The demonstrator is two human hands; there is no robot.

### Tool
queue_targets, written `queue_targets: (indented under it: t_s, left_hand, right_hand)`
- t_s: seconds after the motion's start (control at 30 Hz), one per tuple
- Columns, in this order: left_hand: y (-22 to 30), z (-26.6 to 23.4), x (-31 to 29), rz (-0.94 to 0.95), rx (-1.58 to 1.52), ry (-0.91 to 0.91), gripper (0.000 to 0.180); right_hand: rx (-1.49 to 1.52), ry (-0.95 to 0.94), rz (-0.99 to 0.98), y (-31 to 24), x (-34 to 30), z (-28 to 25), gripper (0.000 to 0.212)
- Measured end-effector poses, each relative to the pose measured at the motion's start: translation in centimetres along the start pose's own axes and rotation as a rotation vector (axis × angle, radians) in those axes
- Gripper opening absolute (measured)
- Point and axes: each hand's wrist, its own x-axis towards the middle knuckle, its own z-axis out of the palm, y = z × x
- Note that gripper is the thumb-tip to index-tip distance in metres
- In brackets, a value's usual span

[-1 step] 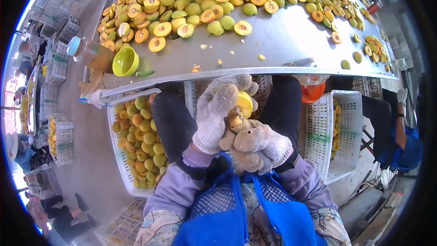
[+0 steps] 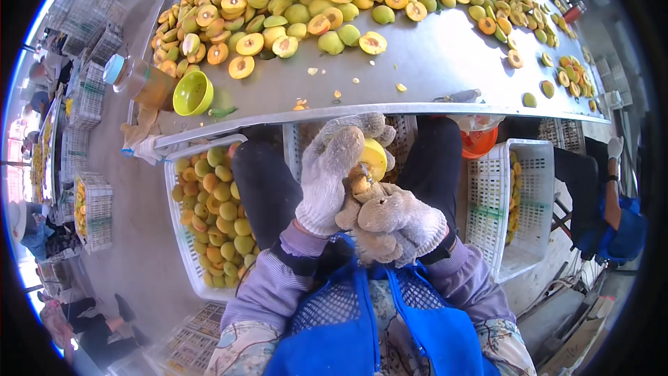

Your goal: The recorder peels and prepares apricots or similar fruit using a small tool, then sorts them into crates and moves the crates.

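My left hand (image 2: 335, 167), in a soiled white knit glove, is closed around a yellow piece of peach (image 2: 374, 159) over my lap, just in front of the table edge. Against the lower side of the fruit, my right hand (image 2: 391, 224) is curled shut in a similar glove. Its fingers hide whatever they grip. A small brownish lump (image 2: 360, 182) shows between the two hands; I cannot tell whether it is the pit or a tool tip. Ahead, a heap of halved peaches (image 2: 292, 10) covers the far part of the metal table (image 2: 431, 59).
A green bowl (image 2: 193, 94) and a blue-lidded jar (image 2: 142, 83) stand at the table's left. Beside my left leg is a crate (image 2: 182, 237) of whole peaches. To my right are a white crate (image 2: 522, 237), a red bucket (image 2: 480, 141) and a co-worker's gloved hand (image 2: 615, 146).
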Motion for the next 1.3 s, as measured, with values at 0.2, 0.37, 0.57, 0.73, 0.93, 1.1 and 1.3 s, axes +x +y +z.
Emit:
queue_targets:
  t_s: [0.2,0.37,0.57,0.73,0.93,1.1,1.3]
  left_hand:
    - [0.6,1.2,-0.1,-0.066,-0.048,0.099,0.065]
    - [0.6,1.3,0.1,-0.079,-0.078,0.087,0.062]
    - [0.7,-0.8,0.9,0.084,0.289,-0.116,0.046]
    - [0.3,-0.3,0.0,-0.044,-0.068,-0.197,0.037]
    - [-0.6,0.8,0.0,-0.069,-0.155,-0.008,0.040]
    - [-0.6,-0.4,0.8,-0.326,-0.446,-0.050,0.051]
    - [-1.2,-3.5,1.5,-0.211,-0.312,0.096,0.062]
  right_hand:
    - [-0.099,0.063,0.016,-0.5,0.2,0.5,0.029]
    - [-0.122,0.109,-0.013,-0.4,0.1,0.6,0.026]
    - [-0.016,0.026,0.051,-0.6,-0.2,-0.3,0.031]
    - [0.087,-0.048,0.036,0.3,-0.5,-0.9,0.031]
    - [0.063,0.033,0.004,0.4,-0.5,-0.6,0.030]
    - [-0.176,-0.041,-0.006,-0.2,-0.1,-0.2,0.030]
    - [-0.166,0.129,-0.125,-0.6,-1.0,-0.7,0.035]
